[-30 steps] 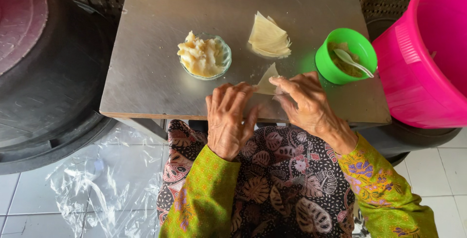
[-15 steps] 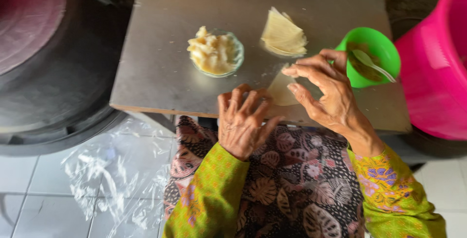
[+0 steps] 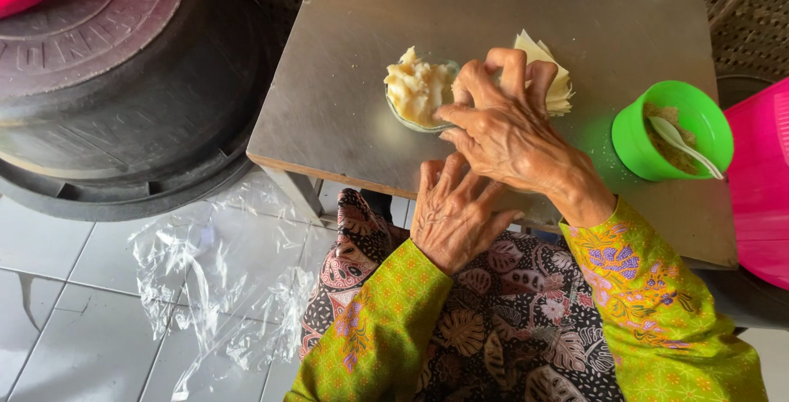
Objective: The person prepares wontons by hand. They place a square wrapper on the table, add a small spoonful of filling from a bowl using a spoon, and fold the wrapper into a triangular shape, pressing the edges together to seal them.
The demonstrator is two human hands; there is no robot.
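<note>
**Right hand reaching over the filling bowl, left one parked at the table edge**

So the right hand (image 3: 505,135) is hovering over the small clear glass bowl of pale yellow mashed filling (image 3: 417,90), fingers spread and curled loose, not clamped on anything I can make out. The index fingertip is pointing left at the bowl's near rim, while the other fingers are arching over the stack of thin cream-coloured pastry wrappers (image 3: 546,73) just beside the bowl on its right. Can't tell whether any fingertip is actually touching a wrapper, since the hand is covering that bit.

The left hand (image 3: 454,214) is lying flat at the near edge of the grey metal tabletop (image 3: 345,122), fingers splayed, holding nothing. It's sitting below the bowl, so the right hand is the nearer one to both bowl and wrappers.

Off to the right, well apart, a bright green plastic cup (image 3: 670,135) is standing with a white spoon (image 3: 682,145) leaning inside it.
</note>
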